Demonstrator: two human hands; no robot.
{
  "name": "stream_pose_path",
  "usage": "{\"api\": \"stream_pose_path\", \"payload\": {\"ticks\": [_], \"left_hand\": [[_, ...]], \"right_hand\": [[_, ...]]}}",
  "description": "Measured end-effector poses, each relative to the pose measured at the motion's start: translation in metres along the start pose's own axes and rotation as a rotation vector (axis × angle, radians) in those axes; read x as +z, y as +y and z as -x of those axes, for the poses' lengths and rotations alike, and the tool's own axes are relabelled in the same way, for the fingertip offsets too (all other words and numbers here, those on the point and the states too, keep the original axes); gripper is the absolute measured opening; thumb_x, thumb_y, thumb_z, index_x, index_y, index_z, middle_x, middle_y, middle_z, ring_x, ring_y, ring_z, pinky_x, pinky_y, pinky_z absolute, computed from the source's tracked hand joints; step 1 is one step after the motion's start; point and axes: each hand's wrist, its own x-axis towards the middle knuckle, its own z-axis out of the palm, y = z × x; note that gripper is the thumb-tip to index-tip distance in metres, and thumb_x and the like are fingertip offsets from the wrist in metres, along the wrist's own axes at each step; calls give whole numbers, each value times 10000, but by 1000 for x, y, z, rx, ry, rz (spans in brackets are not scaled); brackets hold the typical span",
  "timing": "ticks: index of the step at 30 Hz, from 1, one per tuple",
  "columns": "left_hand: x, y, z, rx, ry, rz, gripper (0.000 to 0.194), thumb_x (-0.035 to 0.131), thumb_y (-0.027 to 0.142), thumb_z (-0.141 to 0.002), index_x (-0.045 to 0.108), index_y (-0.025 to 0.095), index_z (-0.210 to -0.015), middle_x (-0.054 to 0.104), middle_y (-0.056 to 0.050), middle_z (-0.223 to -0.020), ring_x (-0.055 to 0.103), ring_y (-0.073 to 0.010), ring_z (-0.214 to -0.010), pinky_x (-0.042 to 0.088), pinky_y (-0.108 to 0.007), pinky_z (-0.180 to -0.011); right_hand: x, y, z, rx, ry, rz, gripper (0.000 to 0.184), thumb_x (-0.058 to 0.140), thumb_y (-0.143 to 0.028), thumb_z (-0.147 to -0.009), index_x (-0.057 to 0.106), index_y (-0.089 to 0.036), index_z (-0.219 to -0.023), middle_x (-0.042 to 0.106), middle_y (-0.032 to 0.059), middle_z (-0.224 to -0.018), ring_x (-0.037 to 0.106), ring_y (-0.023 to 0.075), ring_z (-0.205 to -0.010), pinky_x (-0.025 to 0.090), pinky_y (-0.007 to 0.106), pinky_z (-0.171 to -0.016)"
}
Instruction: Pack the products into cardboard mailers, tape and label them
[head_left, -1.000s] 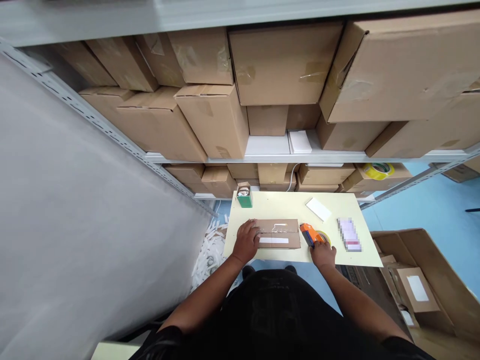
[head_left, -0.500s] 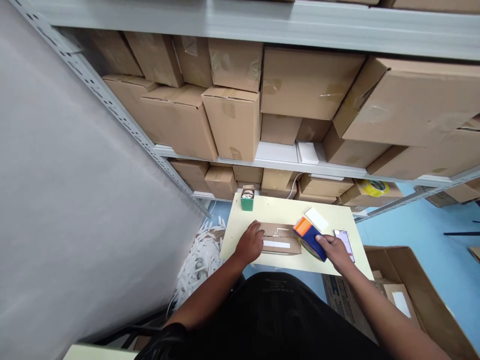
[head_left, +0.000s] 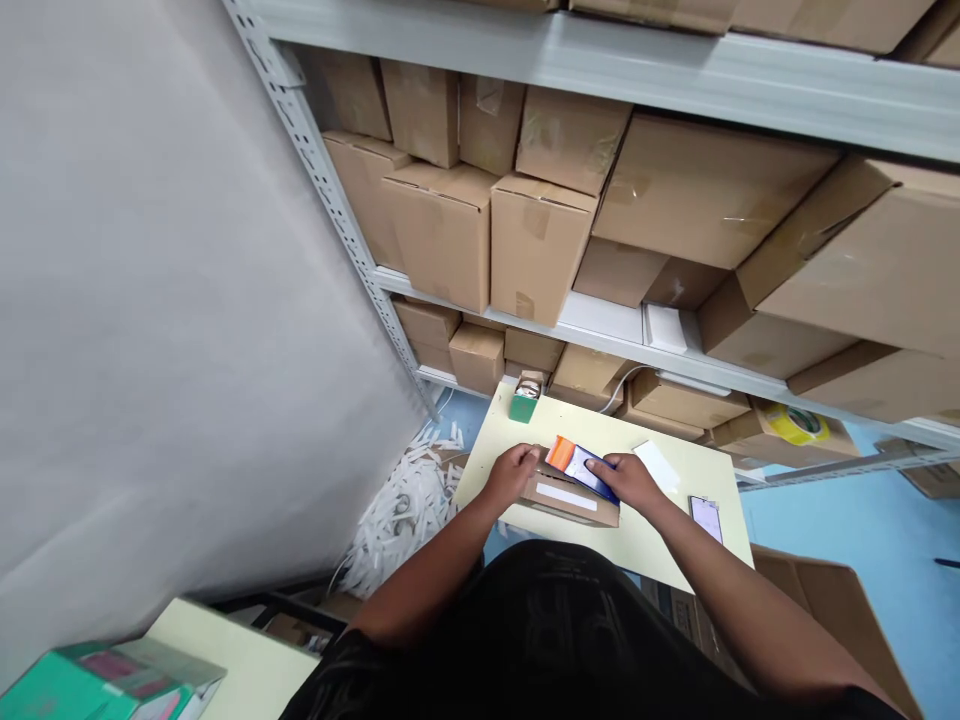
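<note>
Carton (head_left: 576,508) sat on the cream table (head_left: 480,432), between both hands, white label (head_left: 566,496) along its near part. Left to right: grey wall (head_left: 187,300) filled the far left. Low in that corner, a green pack (head_left: 90,690) lay on a second cream table (head_left: 240,650), cut off by the bottom edge. Next, the grey rack (head_left: 322,180), its post running down beside the wall, its shelves stacked with brown boxes (head_left: 442,225) out to the right edge. White scraps (head_left: 405,520) lay heaped on the blue floor, left of the cream table. Left hand (head_left: 511,474) was at the carton's left end, fingers curled in at the far corner; couldn't tell whether they pinched anything. Green box (head_left: 524,402) stood behind that hand, near the table's back edge, top open, contents too small to make out. Orange-and-blue tape dispenser (head_left: 579,467) was over the carton, orange end toward the left hand; contact with the carton unclear. Right hand (head_left: 626,480) gripped its blue end, thumb on top. White slab (head_left: 657,465) lay flat just beyond the right wrist. Phone (head_left: 705,518) lay face up near the table's right edge. Yellow tape roll (head_left: 797,424) sat on a box on the lower shelf, further right. Big brown carton (head_left: 832,605) stood below, right of the table, partly hidden by the forearm.
</note>
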Motion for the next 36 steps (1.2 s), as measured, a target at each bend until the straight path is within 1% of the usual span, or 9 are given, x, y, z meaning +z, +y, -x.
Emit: {"api": "stream_pose_path", "payload": {"ticks": [3, 6, 10, 14, 16, 19, 23, 30, 36], "left_hand": [[-2, 15, -7, -268, -131, 208, 423, 510, 584, -959, 695, 208, -1010, 678, -15, -783, 653, -199, -762, 495, -291, -651], [-3, 27, -12, -371, -165, 313, 509, 583, 675, -879, 683, 187, -986, 680, -12, -786, 627, -186, -746, 428, -263, -615], [-2, 31, -13, -394, -147, 370, 578, 626, 717, -824, 701, 158, -948, 706, -43, -811, 639, -196, -772, 426, -273, -649], [1, 28, -13, -427, -112, 465, 633, 584, 761, -832, 687, 149, -958, 712, -57, -809, 647, -190, -707, 419, -272, -596], [2, 26, -13, -426, -106, 515, 598, 621, 742, -819, 671, 156, -928, 704, -47, -791, 640, -180, -681, 439, -272, -592], [4, 24, -12, -396, -110, 539, 515, 727, 667, -773, 651, 165, -860, 700, -33, -794, 644, -169, -700, 493, -285, -665], [4, 20, -12, -393, -116, 564, 472, 770, 612, -751, 645, 167, -841, 701, -33, -821, 647, -162, -732, 509, -284, -701], [4, 15, -11, -442, -130, 529, 381, 732, 532, -811, 658, 161, -858, 696, -26, -761, 631, -147, -651, 503, -264, -624], [9, 8, -11, -494, -47, 386, 253, 652, 430, -896, 645, 181, -855, 660, -3, -665, 634, -156, -600, 481, -251, -565]], "right_hand": [[-2, -6, -4, 9, -33, 47, 652, 595, -787, -798, 435, -228, -503, 363, -42, -487, 379, 130, -513, 251, 279, -502], [-3, -12, -8, 21, -85, 108, 658, 579, -806, -797, 423, -227, -527, 351, -45, -501, 380, 129, -527, 254, 281, -519], [-5, -19, -11, 29, -123, 168, 656, 542, -817, -815, 446, -226, -545, 381, -37, -508, 410, 137, -534, 260, 287, -531], [-8, -26, -13, 37, -140, 212, 639, 532, -798, -835, 502, -223, -557, 466, -16, -517, 484, 154, -553, 292, 288, -550], [-9, -30, -13, 39, -153, 228, 630, 528, -785, -849, 525, -222, -566, 500, -8, -522, 509, 158, -561, 310, 286, -559], [-11, -36, -13, 34, -168, 272, 631, 514, -779, -867, 552, -220, -575, 535, 3, -527, 530, 163, -567, 324, 284, -566], [-14, -44, -16, 34, -200, 344, 658, 501, -801, -874, 604, -214, -595, 604, 32, -564, 561, 173, -588, 339, 285, -568], [-19, -51, -19, 80, -260, 376, 671, 523, -820, -854, 649, -204, -619, 651, 55, -608, 579, 180, -598, 354, 287, -568], [-19, -52, -19, 111, -298, 342, 644, 532, -786, -870, 649, -202, -626, 653, 59, -612, 576, 178, -583, 342, 292, -562]]}}
